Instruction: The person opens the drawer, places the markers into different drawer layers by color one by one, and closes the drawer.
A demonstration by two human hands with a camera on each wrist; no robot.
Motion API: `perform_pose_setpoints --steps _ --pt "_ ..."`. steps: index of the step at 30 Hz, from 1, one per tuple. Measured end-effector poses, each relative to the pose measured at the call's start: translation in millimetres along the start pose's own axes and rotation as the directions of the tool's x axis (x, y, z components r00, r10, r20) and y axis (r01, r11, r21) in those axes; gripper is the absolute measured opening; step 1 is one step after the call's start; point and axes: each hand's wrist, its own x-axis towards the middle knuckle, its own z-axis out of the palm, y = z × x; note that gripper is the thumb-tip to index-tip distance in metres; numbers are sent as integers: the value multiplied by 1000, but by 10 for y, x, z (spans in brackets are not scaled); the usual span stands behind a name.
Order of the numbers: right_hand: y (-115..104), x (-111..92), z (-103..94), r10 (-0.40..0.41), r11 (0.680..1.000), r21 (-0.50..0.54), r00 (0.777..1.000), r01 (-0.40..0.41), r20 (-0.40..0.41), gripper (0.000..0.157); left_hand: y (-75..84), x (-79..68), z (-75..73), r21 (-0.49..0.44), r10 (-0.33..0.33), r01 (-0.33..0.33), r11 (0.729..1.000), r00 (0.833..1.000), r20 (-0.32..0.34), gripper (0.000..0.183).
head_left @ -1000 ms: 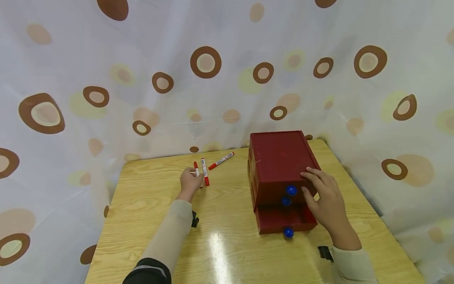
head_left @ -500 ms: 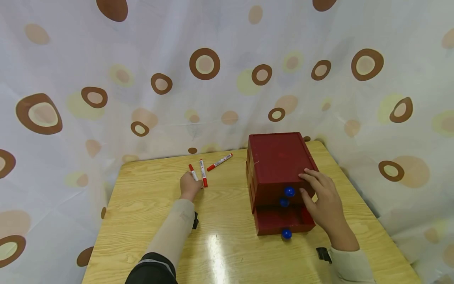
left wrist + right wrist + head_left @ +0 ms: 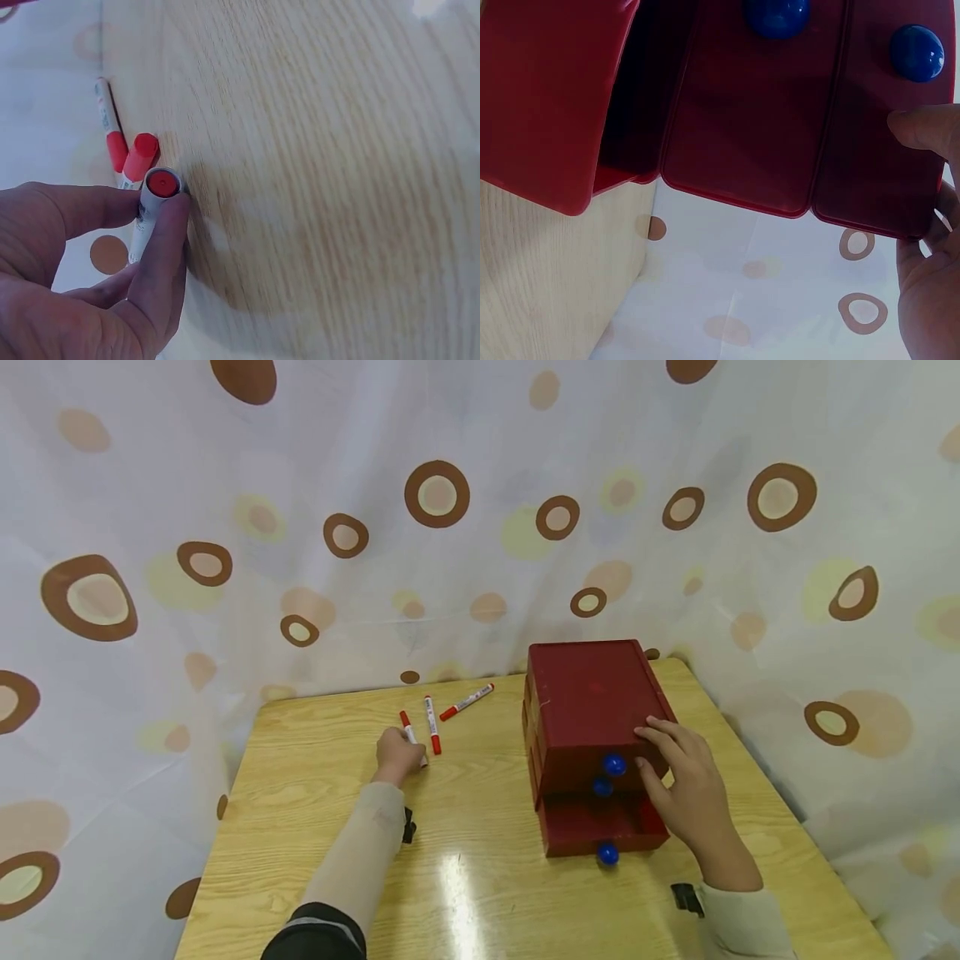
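Note:
My left hand (image 3: 397, 755) pinches a red-capped white marker (image 3: 159, 196) between thumb and fingers, low over the table. In the left wrist view its red-centred end faces the camera. Beside it lie a second marker (image 3: 432, 727), red cap towards me, and a third marker (image 3: 467, 702) slanting behind. My right hand (image 3: 686, 785) rests on the front right corner of a dark red drawer cabinet (image 3: 596, 693), thumb at the top drawer's front, fingers loosely bent over the edge. The cabinet's bottom drawer (image 3: 558, 841) is pulled out; its visible floor is bare.
Blue round knobs (image 3: 608, 854) stick out from the drawer fronts. The wooden table (image 3: 315, 793) ends at a patterned white curtain (image 3: 480, 552) behind and on the right. Black wrist straps or mounts (image 3: 686, 897) show at the sleeves.
My left hand has shifted the pinched marker slightly left and towards me, away from the second marker. The right hand stays at the cabinet corner and the bottom drawer stays out.

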Motion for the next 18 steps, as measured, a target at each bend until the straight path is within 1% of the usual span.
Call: perform_pose_setpoints --steps 1,4,7,10,12,14,15,18 --pt "-3 -3 2 -2 1000 0 1000 2 -3 47 -4 -12 -7 -16 -8 8 1000 1000 6 49" --pt "-12 -18 4 -2 1000 1 1000 2 -6 47 -21 -59 -16 -59 -28 30 998 999 25 54" --pt "-17 -38 5 -4 1000 -2 1000 4 -9 47 -47 -122 -3 -83 -10 12 997 1000 19 53" --pt "-20 -42 4 -5 1000 -3 1000 5 -9 47 -70 -170 22 -94 27 -27 995 1000 -4 50" --pt "-20 -35 2 -6 1000 -2 1000 6 -9 47 -71 -194 46 -135 39 -38 990 999 1 49" --pt "-20 -24 2 -9 1000 0 1000 9 -11 47 -56 -213 64 -200 48 -43 979 999 21 48" --pt "-19 -18 1 -10 1000 2 1000 10 -12 47 -46 -223 72 -247 50 -39 968 998 39 49" --pt "-19 -4 3 -14 1000 4 1000 14 -14 47 -4 -255 82 -382 62 -22 924 994 93 50"
